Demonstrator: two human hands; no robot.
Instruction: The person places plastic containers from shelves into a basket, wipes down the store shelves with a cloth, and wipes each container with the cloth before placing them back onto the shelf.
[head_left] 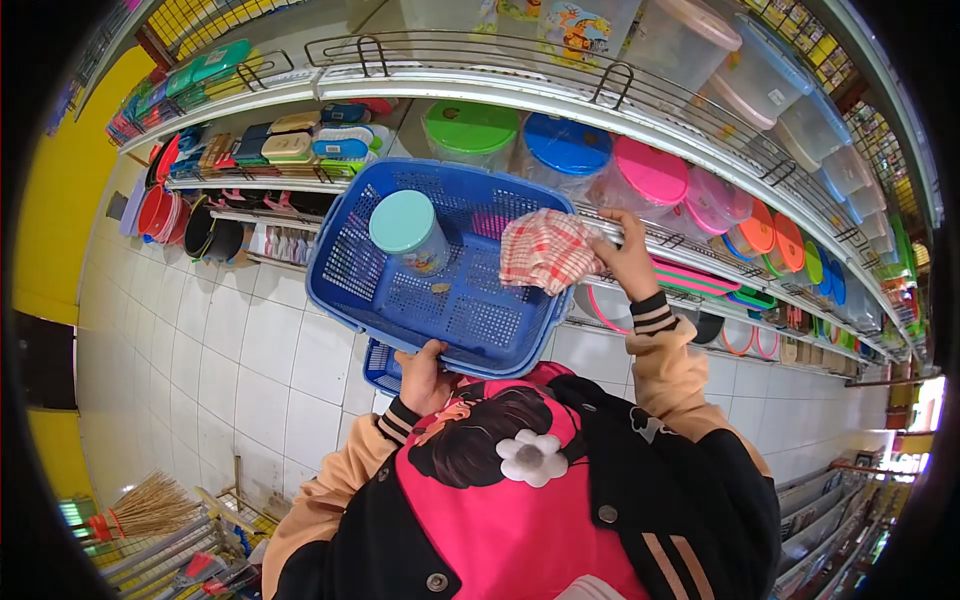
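Observation:
My left hand [425,376] grips the near rim of a blue plastic basket [340,290], thumb over the edge. Inside the basket stands a clear canister with a light teal lid [403,221] and pictures on its side. A small brownish piece [440,288] lies on the basket floor. At the basket's right side, my right hand [628,258] pinches a red-and-white checked cloth [548,250]. The cloth hangs bunched over the right part of the basket.
Shelves ahead carry tubs with green [470,126], blue [567,143] and pink lids [650,170]. Wire rails [450,50] edge the upper shelf. Another blue basket [381,366] is below mine, above white floor tiles [250,340]. A broom [150,508] is at lower left.

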